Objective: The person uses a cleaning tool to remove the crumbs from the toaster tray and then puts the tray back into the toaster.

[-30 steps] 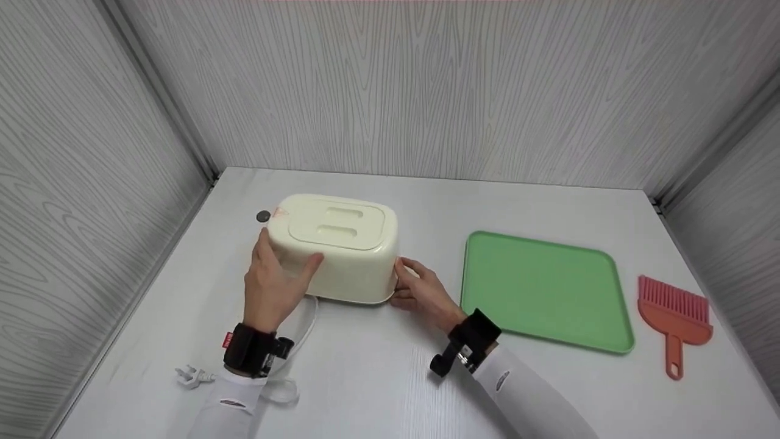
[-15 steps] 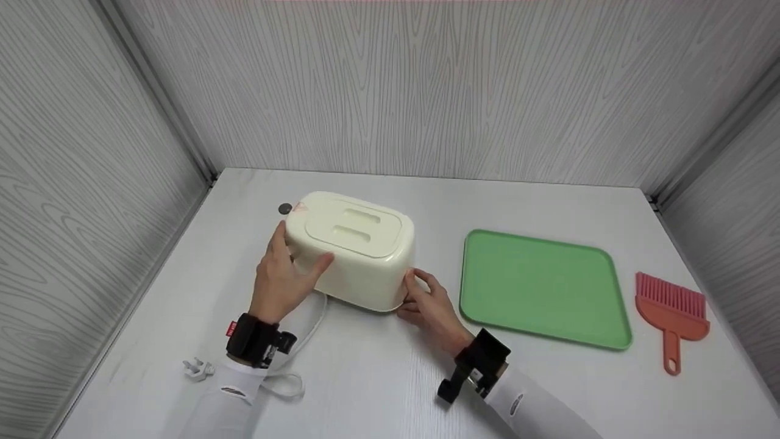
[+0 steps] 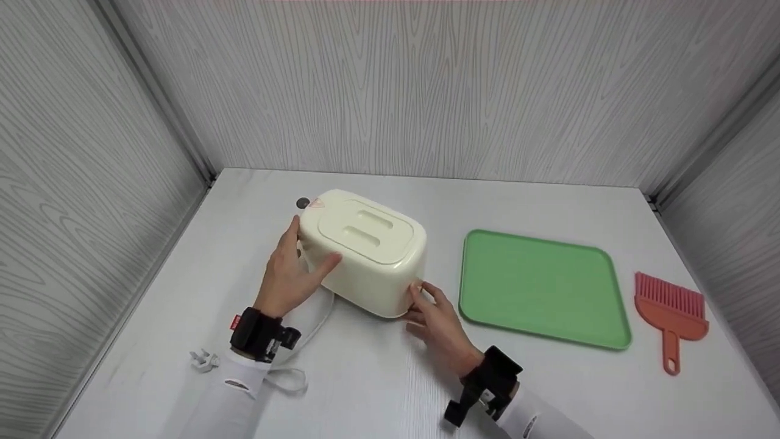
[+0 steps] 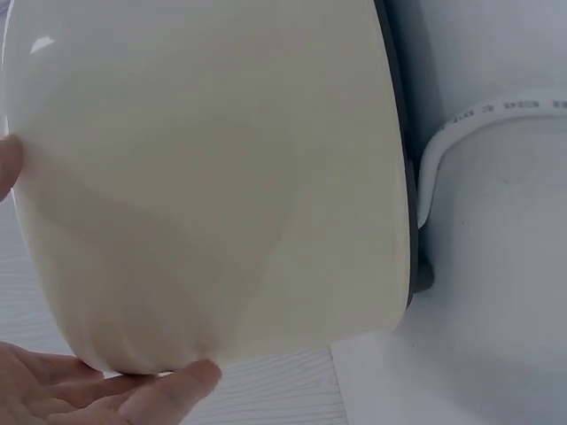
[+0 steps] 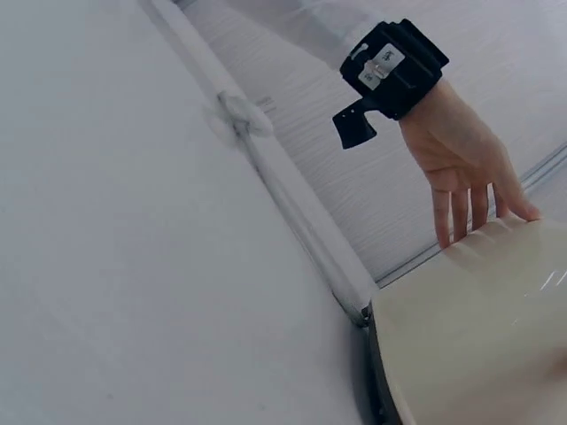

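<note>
A cream toaster (image 3: 372, 277) with two recessed slots on top stands turned at an angle, left of the table's middle. My left hand (image 3: 286, 277) holds its left end, thumb on the near face and fingers around the end. At the lower right corner, the thumb and fingers of my right hand (image 3: 442, 329) pinch the casing; some fingertips are hidden. A dark round knob (image 3: 303, 203) sticks out at the left end. The left wrist view shows the toaster's smooth side (image 4: 213, 195) and dark base edge. In the right wrist view, my left hand (image 5: 465, 164) touches the casing.
A white power cord (image 3: 320, 323) runs from the toaster under my left forearm to a plug (image 3: 204, 360). Right of the toaster lies a green tray (image 3: 542, 289). Beyond it is an orange-red brush (image 3: 670, 311). Wood-grain panels (image 3: 402, 91) stand around the table.
The toaster has shifted right and turned clockwise, its right end coming nearer to me. Both hands have moved along with it; the plug has slid slightly right and away from me.
</note>
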A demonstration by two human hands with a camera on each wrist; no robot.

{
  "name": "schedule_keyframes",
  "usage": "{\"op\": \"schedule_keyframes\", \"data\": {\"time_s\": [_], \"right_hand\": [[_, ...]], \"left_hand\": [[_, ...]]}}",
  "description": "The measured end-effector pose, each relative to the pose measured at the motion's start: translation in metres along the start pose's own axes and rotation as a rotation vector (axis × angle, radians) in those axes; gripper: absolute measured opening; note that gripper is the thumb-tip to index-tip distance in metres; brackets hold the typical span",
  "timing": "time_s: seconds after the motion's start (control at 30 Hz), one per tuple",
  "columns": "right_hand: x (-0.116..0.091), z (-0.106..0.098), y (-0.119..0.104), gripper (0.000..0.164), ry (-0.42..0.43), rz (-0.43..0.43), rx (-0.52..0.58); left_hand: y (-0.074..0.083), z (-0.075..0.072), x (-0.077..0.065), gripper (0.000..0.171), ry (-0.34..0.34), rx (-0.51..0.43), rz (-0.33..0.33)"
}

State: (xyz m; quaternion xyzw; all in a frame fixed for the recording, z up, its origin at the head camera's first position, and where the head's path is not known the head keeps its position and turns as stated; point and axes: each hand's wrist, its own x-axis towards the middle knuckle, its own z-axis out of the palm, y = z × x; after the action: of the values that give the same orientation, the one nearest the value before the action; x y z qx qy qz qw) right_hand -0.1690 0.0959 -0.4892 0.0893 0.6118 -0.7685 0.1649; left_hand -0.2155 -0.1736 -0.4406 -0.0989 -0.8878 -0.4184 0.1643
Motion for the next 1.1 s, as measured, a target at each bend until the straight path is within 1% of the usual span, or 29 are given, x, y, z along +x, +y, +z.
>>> {"op": "schedule_keyframes", "data": {"time_s": [0.1,0.17,0.23,0.3,0.37,0.4,0.53,0.67,0.73,0.83,0.93,1.1], "right_hand": [[-0.002,-0.003,-0.015,0.086,0.048,-0.044,-0.054],[-0.001,-0.006,-0.027,0.082,0.081,-0.101,-0.072],[0.004,-0.011,-0.039,0.075,0.084,-0.163,-0.089],[0.011,-0.015,-0.051,0.069,0.057,-0.214,-0.085],[0.019,-0.017,-0.063,0.065,0.007,-0.238,-0.086],[0.023,-0.018,-0.068,0.064,-0.014,-0.245,-0.104],[0.041,-0.016,-0.084,0.065,-0.096,-0.269,-0.163],[0.058,-0.013,-0.093,0.06,-0.174,-0.279,-0.224],[0.064,-0.012,-0.095,0.056,-0.207,-0.279,-0.252],[0.068,-0.013,-0.094,0.051,-0.23,-0.292,-0.28],[0.069,-0.014,-0.092,0.047,-0.215,-0.314,-0.28],[0.064,-0.014,-0.09,0.046,-0.148,-0.326,-0.287]], "left_hand": [[0.006,0.007,-0.009,0.102,0.054,0.062,0.027],[0.013,0.013,-0.016,0.101,0.09,0.074,0.047],[0.019,0.019,-0.025,0.101,0.11,0.065,0.047],[0.026,0.026,-0.034,0.103,0.114,0.047,0.042],[0.032,0.034,-0.042,0.106,0.115,0.035,0.04],[0.034,0.037,-0.045,0.108,0.112,0.031,0.04],[0.041,0.051,-0.053,0.113,0.122,0.029,0.076],[0.043,0.063,-0.054,0.115,0.171,0.01,0.12],[0.045,0.067,-0.053,0.115,0.195,0.009,0.124],[0.045,0.072,-0.05,0.115,0.21,0.021,0.113],[0.045,0.073,-0.046,0.113,0.205,0.014,0.089],[0.044,0.071,-0.04,0.112,0.18,-0.013,0.064]]}}
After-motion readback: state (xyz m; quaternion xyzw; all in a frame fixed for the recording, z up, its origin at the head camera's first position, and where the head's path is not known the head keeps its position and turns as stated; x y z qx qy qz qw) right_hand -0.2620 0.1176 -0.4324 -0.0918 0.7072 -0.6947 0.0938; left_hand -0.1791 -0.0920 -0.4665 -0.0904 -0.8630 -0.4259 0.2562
